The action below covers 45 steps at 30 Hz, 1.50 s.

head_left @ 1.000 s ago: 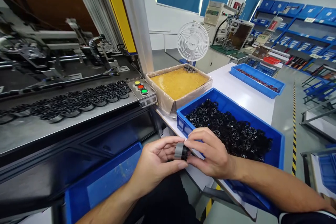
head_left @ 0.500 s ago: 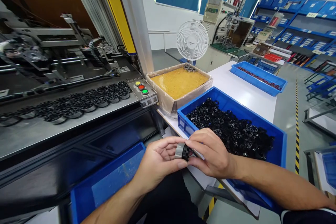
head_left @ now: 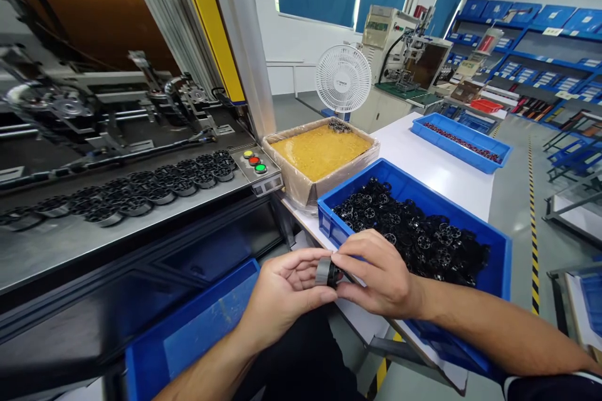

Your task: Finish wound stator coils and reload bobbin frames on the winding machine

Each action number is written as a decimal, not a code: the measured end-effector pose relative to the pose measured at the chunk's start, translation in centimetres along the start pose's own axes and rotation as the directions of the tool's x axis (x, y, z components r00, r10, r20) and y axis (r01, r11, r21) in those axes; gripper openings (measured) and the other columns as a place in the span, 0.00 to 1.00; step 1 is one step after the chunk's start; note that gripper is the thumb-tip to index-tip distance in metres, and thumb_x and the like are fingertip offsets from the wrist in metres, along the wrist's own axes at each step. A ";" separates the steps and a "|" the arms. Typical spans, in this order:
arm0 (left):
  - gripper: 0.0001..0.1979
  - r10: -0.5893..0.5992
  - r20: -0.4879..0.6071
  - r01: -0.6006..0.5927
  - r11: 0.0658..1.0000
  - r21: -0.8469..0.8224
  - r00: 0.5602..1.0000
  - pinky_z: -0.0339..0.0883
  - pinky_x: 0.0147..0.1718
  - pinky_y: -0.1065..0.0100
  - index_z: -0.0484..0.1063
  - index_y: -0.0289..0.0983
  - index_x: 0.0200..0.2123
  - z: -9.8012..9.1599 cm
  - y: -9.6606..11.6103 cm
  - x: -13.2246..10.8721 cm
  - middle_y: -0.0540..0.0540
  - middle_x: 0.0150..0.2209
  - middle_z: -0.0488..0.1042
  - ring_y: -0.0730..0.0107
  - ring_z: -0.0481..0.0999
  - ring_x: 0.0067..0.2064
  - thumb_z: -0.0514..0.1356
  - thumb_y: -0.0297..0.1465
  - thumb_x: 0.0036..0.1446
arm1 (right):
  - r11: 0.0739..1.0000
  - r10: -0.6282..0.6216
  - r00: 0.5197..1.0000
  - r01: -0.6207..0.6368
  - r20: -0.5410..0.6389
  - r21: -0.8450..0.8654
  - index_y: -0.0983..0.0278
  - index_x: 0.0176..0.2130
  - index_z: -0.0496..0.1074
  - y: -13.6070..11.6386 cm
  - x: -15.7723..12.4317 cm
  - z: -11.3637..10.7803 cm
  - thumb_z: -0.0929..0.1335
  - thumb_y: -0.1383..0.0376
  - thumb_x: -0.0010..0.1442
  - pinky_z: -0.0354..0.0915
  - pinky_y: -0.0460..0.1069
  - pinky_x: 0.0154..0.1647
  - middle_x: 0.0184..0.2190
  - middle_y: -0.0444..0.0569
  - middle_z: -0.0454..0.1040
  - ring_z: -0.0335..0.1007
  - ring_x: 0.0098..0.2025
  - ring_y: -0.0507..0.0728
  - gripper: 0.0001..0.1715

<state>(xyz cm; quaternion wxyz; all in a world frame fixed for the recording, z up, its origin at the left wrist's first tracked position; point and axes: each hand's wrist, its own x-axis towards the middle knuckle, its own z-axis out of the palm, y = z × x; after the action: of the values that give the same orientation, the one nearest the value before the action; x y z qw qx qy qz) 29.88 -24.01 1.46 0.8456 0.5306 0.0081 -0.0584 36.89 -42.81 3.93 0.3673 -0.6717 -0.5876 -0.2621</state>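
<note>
Between both hands is a small round part, a metal ring with a black plastic core (head_left: 323,271). My left hand (head_left: 286,285) grips it from the left, thumb below and fingers above. From the right, my right hand (head_left: 376,272) pinches its black side with thumb and fingertips, hiding part of it. Just behind my right hand stands a blue bin (head_left: 505,263) full of black plastic wheel-shaped parts (head_left: 414,232). Rows of similar ringed parts (head_left: 160,191) lie on the machine's metal ledge (head_left: 56,250) at left.
A plastic-lined box (head_left: 301,185) with a yellow surface holds a few black parts at its back corner. Beside it is a button panel (head_left: 256,166). Another blue bin (head_left: 188,326) sits low at left. A white fan (head_left: 343,78) and a long blue tray (head_left: 461,144) stand farther back.
The view has shifted slightly. The held part has turned a little between my fingers, showing more of its metal ring; both hands stay in nearly the same place.
</note>
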 end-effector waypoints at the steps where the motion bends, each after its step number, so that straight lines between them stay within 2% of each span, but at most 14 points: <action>1: 0.22 -0.002 0.000 0.002 1.000 0.004 1.000 0.75 0.37 0.76 0.80 0.37 0.41 -0.1 0.0 0.0 0.46 0.35 0.83 0.70 0.82 0.36 0.75 0.22 0.38 | 1.000 -0.001 1.000 0.001 -0.004 -0.004 0.73 0.48 0.70 0.0 0.0 0.0 0.72 0.65 0.61 0.69 0.56 0.40 0.38 0.60 0.75 0.71 0.41 0.60 0.19; 6: 0.22 -0.033 0.026 0.030 0.994 0.108 0.999 0.77 0.38 0.69 0.81 0.37 0.41 -0.9 -0.3 -0.2 0.41 0.36 0.83 0.61 0.83 0.37 0.76 0.28 0.38 | 0.995 -0.058 0.998 0.055 -0.034 -0.089 0.73 0.44 0.72 0.1 -0.2 0.3 0.69 0.59 0.64 0.68 0.53 0.40 0.35 0.55 0.75 0.71 0.39 0.57 0.18; 10: 0.24 -0.053 -0.075 0.065 0.983 0.174 0.996 0.75 0.36 0.72 0.82 0.40 0.38 -1.8 -0.5 -0.2 0.44 0.33 0.82 0.65 0.81 0.32 0.77 0.30 0.32 | 0.972 -0.128 0.992 0.122 -0.015 -0.203 0.72 0.38 0.74 0.5 -0.6 0.9 0.69 0.55 0.64 0.64 0.50 0.35 0.33 0.51 0.75 0.70 0.36 0.54 0.19; 12: 0.24 -0.102 -0.080 0.115 0.977 0.177 0.992 0.75 0.36 0.72 0.83 0.41 0.37 -2.1 -0.5 0.0 0.45 0.31 0.82 0.66 0.80 0.31 0.78 0.32 0.30 | 0.962 -0.148 0.989 0.144 -0.003 -0.234 0.71 0.38 0.74 0.7 -0.9 1.3 0.69 0.53 0.64 0.63 0.50 0.34 0.33 0.49 0.74 0.68 0.35 0.53 0.22; 15: 0.24 -0.139 -0.085 0.151 0.976 0.159 0.987 0.75 0.39 0.67 0.83 0.42 0.37 -2.2 -0.8 0.2 0.45 0.32 0.82 0.64 0.80 0.32 0.78 0.36 0.30 | 0.967 -0.089 0.996 0.086 0.000 -0.238 0.69 0.39 0.74 0.8 -1.4 1.9 0.67 0.49 0.64 0.64 0.49 0.35 0.34 0.48 0.74 0.68 0.35 0.52 0.24; 18: 0.25 -0.132 -0.105 0.147 0.977 0.152 0.986 0.74 0.45 0.63 0.83 0.43 0.39 -2.4 -1.2 0.3 0.44 0.34 0.82 0.58 0.81 0.38 0.77 0.38 0.32 | 0.968 -0.024 0.999 0.034 0.046 -0.248 0.68 0.39 0.74 0.7 -1.7 2.0 0.66 0.47 0.64 0.65 0.49 0.38 0.35 0.48 0.74 0.68 0.37 0.53 0.26; 24: 0.28 -0.136 -0.019 0.137 0.981 0.135 0.991 0.74 0.45 0.59 0.82 0.42 0.43 -3.1 -2.2 0.4 0.41 0.38 0.82 0.52 0.81 0.41 0.76 0.40 0.34 | 0.965 -0.137 0.990 0.131 -0.014 -0.227 0.71 0.39 0.73 0.5 -1.2 1.4 0.69 0.50 0.63 0.65 0.50 0.36 0.33 0.49 0.73 0.68 0.36 0.54 0.24; 28: 0.26 -0.079 0.002 0.077 0.982 0.175 0.997 0.74 0.46 0.61 0.81 0.41 0.46 -2.9 -2.4 0.5 0.40 0.42 0.82 0.52 0.81 0.43 0.74 0.40 0.41 | 0.976 -0.026 0.998 0.012 -0.064 -0.218 0.71 0.36 0.73 0.2 -0.9 1.2 0.68 0.53 0.64 0.64 0.50 0.34 0.30 0.48 0.72 0.66 0.33 0.53 0.22; 32: 0.21 0.028 -0.013 -0.023 0.954 0.298 1.000 0.70 0.52 0.68 0.79 0.44 0.50 -1.8 -2.0 -0.2 0.44 0.48 0.80 0.57 0.78 0.51 0.70 0.36 0.50 | 0.966 -0.057 0.998 0.055 0.000 -0.254 0.72 0.37 0.73 0.1 -0.9 1.2 0.67 0.55 0.65 0.65 0.51 0.35 0.32 0.50 0.73 0.68 0.35 0.55 0.20; 35: 0.20 0.087 0.003 -0.082 0.922 0.377 0.996 0.66 0.55 0.72 0.75 0.45 0.55 -0.7 -1.6 -1.0 0.46 0.53 0.77 0.61 0.74 0.57 0.65 0.34 0.58 | 0.989 -0.011 1.000 0.011 0.004 -0.145 0.72 0.40 0.74 0.4 -1.0 1.2 0.68 0.55 0.65 0.67 0.51 0.37 0.33 0.51 0.73 0.69 0.37 0.55 0.20; 37: 0.20 0.086 0.043 -0.096 0.915 0.393 0.995 0.65 0.57 0.70 0.73 0.44 0.57 -0.2 -1.3 -1.6 0.45 0.56 0.75 0.60 0.73 0.58 0.61 0.33 0.62 | 0.991 0.122 0.992 -0.122 -0.012 0.054 0.72 0.44 0.74 0.7 -1.1 1.2 0.70 0.53 0.63 0.69 0.50 0.40 0.36 0.52 0.72 0.70 0.38 0.54 0.24; 41: 0.21 0.092 0.102 -0.123 0.926 0.357 0.990 0.66 0.57 0.69 0.69 0.47 0.60 0.0 -1.5 -2.4 0.46 0.60 0.71 0.62 0.72 0.59 0.58 0.32 0.65 | 0.810 0.403 0.911 -0.398 0.084 0.430 0.71 0.50 0.74 1.0 -1.1 1.6 0.73 0.54 0.58 0.71 0.49 0.47 0.44 0.55 0.71 0.71 0.43 0.52 0.27; 43: 0.22 0.172 0.105 -0.200 0.897 0.394 0.979 0.66 0.56 0.72 0.68 0.49 0.60 0.1 -1.9 -2.6 0.48 0.60 0.71 0.65 0.74 0.58 0.58 0.30 0.64 | 0.768 0.425 0.899 -0.420 0.104 0.484 0.71 0.49 0.75 0.5 -1.2 2.1 0.74 0.58 0.58 0.72 0.48 0.44 0.42 0.54 0.72 0.72 0.40 0.51 0.23; 45: 0.22 0.271 0.116 -0.292 0.821 0.490 0.956 0.66 0.55 0.74 0.69 0.48 0.60 0.1 -2.1 -2.6 0.48 0.57 0.74 0.67 0.75 0.56 0.58 0.28 0.64 | 0.780 0.418 0.906 -0.395 0.065 0.485 0.72 0.48 0.74 -0.2 -1.2 2.4 0.73 0.62 0.60 0.72 0.46 0.39 0.38 0.53 0.74 0.71 0.35 0.50 0.20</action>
<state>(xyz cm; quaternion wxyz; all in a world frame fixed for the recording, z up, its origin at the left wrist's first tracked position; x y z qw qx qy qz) 27.08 -24.77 -0.24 0.6777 0.7260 -0.1031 0.0560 36.32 -41.62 1.61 0.5856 -0.6616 -0.4671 -0.0356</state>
